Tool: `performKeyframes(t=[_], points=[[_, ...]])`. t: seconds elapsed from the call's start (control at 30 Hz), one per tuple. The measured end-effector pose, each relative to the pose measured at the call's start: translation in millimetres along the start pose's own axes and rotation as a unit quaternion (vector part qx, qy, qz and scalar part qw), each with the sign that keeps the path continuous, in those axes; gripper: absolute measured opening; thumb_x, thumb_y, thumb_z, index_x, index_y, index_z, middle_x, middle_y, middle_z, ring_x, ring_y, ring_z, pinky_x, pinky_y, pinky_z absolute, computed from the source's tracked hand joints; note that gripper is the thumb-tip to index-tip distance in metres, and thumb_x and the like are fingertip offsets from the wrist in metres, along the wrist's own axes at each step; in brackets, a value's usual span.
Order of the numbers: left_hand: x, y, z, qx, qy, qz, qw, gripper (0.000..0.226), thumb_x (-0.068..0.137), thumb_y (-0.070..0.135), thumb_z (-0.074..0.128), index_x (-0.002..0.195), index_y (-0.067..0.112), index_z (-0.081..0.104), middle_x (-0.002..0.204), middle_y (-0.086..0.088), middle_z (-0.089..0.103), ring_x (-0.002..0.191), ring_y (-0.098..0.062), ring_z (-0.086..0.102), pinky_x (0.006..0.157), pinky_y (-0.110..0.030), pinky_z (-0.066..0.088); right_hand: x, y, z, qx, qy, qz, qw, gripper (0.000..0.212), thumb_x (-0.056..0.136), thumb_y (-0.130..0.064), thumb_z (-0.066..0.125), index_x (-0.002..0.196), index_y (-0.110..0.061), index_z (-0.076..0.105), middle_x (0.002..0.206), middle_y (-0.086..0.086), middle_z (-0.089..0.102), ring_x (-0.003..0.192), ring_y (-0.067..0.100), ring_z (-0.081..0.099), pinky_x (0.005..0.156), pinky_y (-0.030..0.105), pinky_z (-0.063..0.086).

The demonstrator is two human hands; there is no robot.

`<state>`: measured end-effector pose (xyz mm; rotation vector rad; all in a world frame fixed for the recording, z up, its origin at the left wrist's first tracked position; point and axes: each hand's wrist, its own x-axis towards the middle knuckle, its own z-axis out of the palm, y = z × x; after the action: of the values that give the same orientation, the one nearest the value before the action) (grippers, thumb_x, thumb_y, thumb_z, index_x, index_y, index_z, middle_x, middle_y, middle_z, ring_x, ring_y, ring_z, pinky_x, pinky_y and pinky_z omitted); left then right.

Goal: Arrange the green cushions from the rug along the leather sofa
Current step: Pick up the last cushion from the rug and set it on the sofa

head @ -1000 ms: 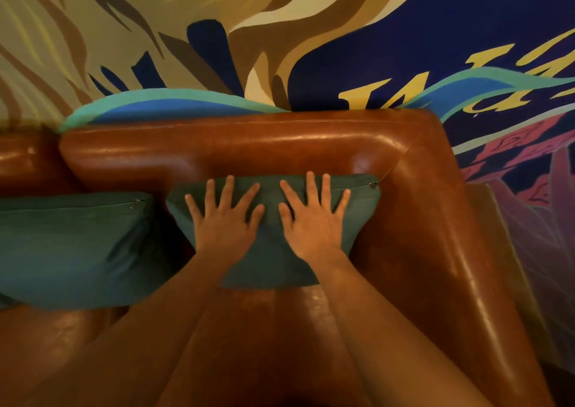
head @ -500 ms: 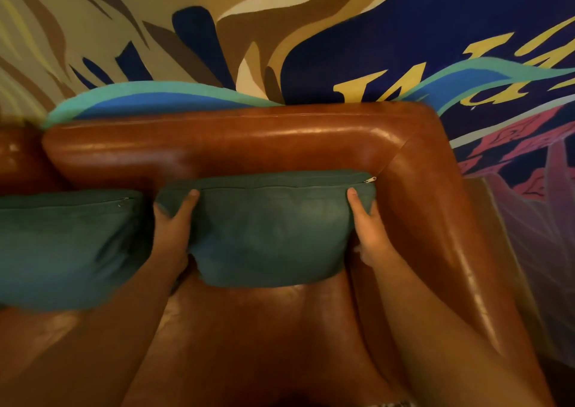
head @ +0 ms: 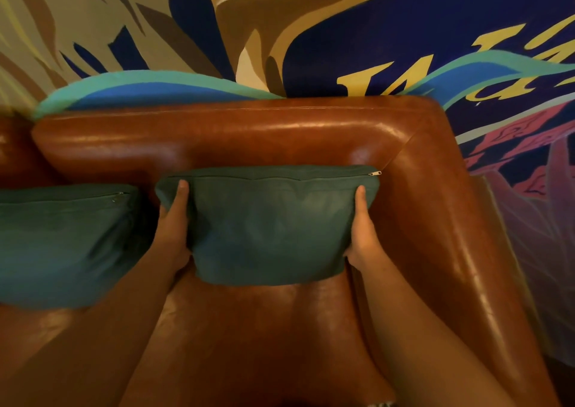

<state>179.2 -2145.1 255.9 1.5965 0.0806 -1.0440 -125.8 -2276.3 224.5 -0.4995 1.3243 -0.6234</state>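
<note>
seating step, nearly done: the left hand and right hand each close a grip on one side of the green cushion, which stands upright against the leather sofa back in the corner. a second cushion sits just beside it. next calls for a gentle release. no containers show.

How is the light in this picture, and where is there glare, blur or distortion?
Head view: dim, warm light. Head view: glare streaks on the leather sofa, along backrest and right armrest. Head view: the wide-angle lens bows the backrest edge. Head view: the green cushion is sharp, zip visible; the second cushion at the left edge looks softer, deep shadow beside it.
</note>
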Motion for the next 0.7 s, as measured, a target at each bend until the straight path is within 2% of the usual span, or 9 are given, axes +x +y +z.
performKeyframes(t=[0.1,0.23,0.33,0.4,0.47,0.53,0.6,0.67,0.7], points=[[-11.7,-8.6,-9.4,0.013,-0.016,0.005,1.0,0.099,0.063,0.073,0.085,0.15,0.049,0.044,0.137,0.012,0.066,0.124,-0.022,0.064,0.102,-0.061,0.053,-11.7,6.2,-6.0,-0.004,-0.003,-0.031,1.0,0.095,0.059,-0.092,0.074,0.143,-0.054,0.053,0.134,-0.015,0.07,0.127,0.017,0.066,0.111,0.055,0.046],[-11.3,-40.1,-14.7,0.021,-0.028,-0.016,0.999,0.098,0.064,0.071,0.091,0.15,0.045,0.05,0.139,0.011,0.068,0.129,-0.022,0.065,0.108,-0.058,0.051,-18.3,24.8,5.8,-0.005,-0.013,-0.034,0.999,0.111,0.048,-0.082,0.088,0.143,-0.036,0.057,0.131,-0.007,0.073,0.123,0.016,0.069,0.111,0.05,0.05],[-5.8,-43.6,-15.4,-0.071,-0.05,-0.073,0.994,0.097,0.07,0.086,0.075,0.151,0.038,0.054,0.145,-0.001,0.066,0.137,-0.031,0.059,0.109,-0.057,0.048,-20.9,20.0,-4.9,0.005,-0.046,-0.018,0.999,0.096,0.07,-0.088,0.068,0.148,-0.033,0.055,0.143,-0.004,0.067,0.134,0.018,0.061,0.118,0.049,0.041],[-1.9,-45.5,-21.8,-0.121,0.014,-0.071,0.99,0.088,0.084,0.09,0.05,0.149,0.031,0.058,0.149,-0.009,0.062,0.139,-0.033,0.055,0.112,-0.056,0.044,-22.0,17.4,-23.2,0.033,-0.001,-0.013,0.999,0.088,0.082,-0.091,0.042,0.152,-0.037,0.052,0.153,-0.006,0.057,0.143,0.018,0.05,0.118,0.046,0.034],[6.5,-56.8,-29.0,-0.135,0.071,-0.085,0.985,0.086,0.094,0.086,0.031,0.152,0.028,0.055,0.156,-0.011,0.054,0.145,-0.034,0.047,0.111,-0.053,0.043,-11.4,28.2,-37.1,0.046,0.071,0.006,0.996,0.08,0.094,-0.085,0.028,0.156,-0.039,0.046,0.162,-0.006,0.047,0.151,0.021,0.04,0.115,0.044,0.032],[6.5,-70.8,-21.5,-0.123,0.072,-0.17,0.975,0.092,0.082,0.093,0.042,0.149,0.033,0.058,0.155,-0.006,0.056,0.143,-0.038,0.048,0.111,-0.055,0.042,-0.7,45.5,-29.2,0.024,0.111,0.085,0.99,0.077,0.096,-0.082,0.034,0.147,-0.03,0.06,0.152,0.004,0.059,0.14,0.028,0.054,0.108,0.043,0.043],[5.0,-81.4,-8.5,-0.129,0.074,-0.232,0.961,0.102,0.062,0.097,0.058,0.145,0.038,0.061,0.15,-0.001,0.057,0.14,-0.038,0.049,0.113,-0.064,0.04,1.1,60.8,-8.4,0.063,0.09,0.166,0.98,0.084,0.077,-0.093,0.052,0.122,-0.027,0.078,0.127,0.01,0.075,0.117,0.035,0.069,0.104,0.054,0.052],[0.6,-84.3,1.8,-0.117,0.097,-0.213,0.965,0.097,0.068,0.094,0.057,0.147,0.039,0.058,0.155,0.003,0.053,0.143,-0.034,0.046,0.115,-0.061,0.04,0.2,70.6,3.9,0.089,0.096,0.179,0.975,0.09,0.06,-0.098,0.061,0.114,-0.029,0.082,0.115,0.007,0.079,0.111,0.035,0.072,0.103,0.062,0.053],[3.2,-86.9,2.6,-0.12,0.107,-0.197,0.967,0.092,0.07,0.093,0.057,0.145,0.04,0.059,0.154,0.004,0.054,0.142,-0.033,0.048,0.115,-0.06,0.041,1.1,73.5,5.5,0.101,0.102,0.167,0.975,0.09,0.059,-0.098,0.062,0.114,-0.029,0.082,0.113,0.006,0.08,0.111,0.035,0.072,0.103,0.063,0.052]])
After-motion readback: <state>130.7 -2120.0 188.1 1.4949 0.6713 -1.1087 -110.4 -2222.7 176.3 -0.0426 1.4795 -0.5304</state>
